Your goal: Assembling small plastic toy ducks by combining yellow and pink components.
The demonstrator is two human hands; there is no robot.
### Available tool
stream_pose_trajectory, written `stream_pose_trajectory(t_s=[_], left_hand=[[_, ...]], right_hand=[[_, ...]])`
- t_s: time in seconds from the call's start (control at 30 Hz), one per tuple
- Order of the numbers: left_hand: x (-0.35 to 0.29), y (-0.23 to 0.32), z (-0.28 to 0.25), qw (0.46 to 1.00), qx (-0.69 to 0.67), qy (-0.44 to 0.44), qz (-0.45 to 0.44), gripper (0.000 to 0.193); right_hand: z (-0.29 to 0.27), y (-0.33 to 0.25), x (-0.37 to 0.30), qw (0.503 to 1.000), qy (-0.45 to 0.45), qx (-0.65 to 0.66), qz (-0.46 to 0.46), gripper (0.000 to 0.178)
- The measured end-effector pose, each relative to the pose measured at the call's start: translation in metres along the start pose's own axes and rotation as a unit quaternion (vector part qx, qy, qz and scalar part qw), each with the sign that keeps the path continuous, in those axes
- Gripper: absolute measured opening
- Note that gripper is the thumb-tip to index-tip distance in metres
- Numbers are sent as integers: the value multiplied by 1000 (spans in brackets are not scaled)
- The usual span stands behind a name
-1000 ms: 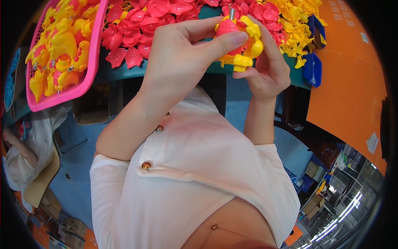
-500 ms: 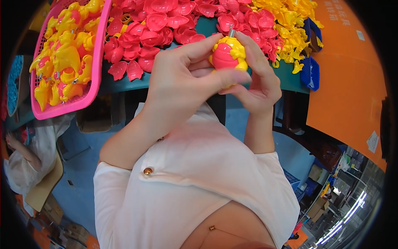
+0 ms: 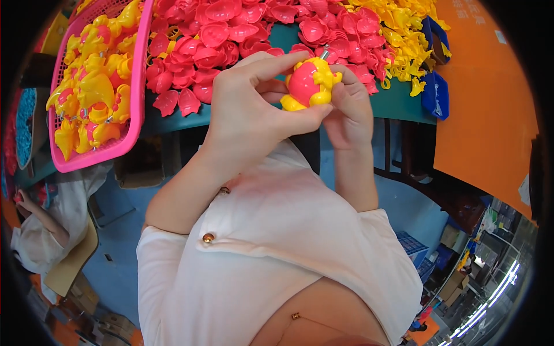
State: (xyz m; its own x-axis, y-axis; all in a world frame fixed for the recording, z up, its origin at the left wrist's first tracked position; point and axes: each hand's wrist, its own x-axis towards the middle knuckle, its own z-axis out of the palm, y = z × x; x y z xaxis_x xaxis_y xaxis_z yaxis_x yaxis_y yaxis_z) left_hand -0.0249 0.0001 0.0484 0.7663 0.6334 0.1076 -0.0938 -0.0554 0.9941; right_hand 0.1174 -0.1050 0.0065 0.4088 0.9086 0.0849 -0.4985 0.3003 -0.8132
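Note:
Between my two hands, above the table's near edge, is a yellow and red plastic toy figure [image 3: 304, 85] with a metal rod sticking up from its top. My left hand [image 3: 245, 106] pinches it from the left, index finger along the upper side and thumb underneath. On the other side my right hand [image 3: 352, 109] has its fingers closed at the toy's right edge; part of them is hidden behind it. Just beyond the hands lies a heap of shiny red plastic shell pieces [image 3: 216, 32].
A pink basket [image 3: 137, 109] full of yellow and red toy figures stands at the left. Yellow plastic parts [image 3: 404, 49] are heaped at the right back, beside small blue trays [image 3: 437, 95]. An orange board [image 3: 482, 127] lies far right. Another person's arm [image 3: 49, 225] shows at lower left.
The toy has turned and tilted, so its red side now faces more to the left and the rod leans right. My right hand has shifted slightly down and its fingers have drawn in.

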Motion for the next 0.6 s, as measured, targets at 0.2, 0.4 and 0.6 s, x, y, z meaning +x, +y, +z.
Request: stream_pose_trajectory(t_s=[0.2,0.4,0.6], left_hand=[[7,-2,3,935,212,123,258,61],[-1,-22,-4,951,111,18,289,15],[-5,-36,-13,996,-9,90,-20,12]], right_hand=[[7,17,-10,939,57,309,139,45],[9,22,-16,971,28,-117,207,23],[-30,-11,-1,759,170,-617,-119,12]])
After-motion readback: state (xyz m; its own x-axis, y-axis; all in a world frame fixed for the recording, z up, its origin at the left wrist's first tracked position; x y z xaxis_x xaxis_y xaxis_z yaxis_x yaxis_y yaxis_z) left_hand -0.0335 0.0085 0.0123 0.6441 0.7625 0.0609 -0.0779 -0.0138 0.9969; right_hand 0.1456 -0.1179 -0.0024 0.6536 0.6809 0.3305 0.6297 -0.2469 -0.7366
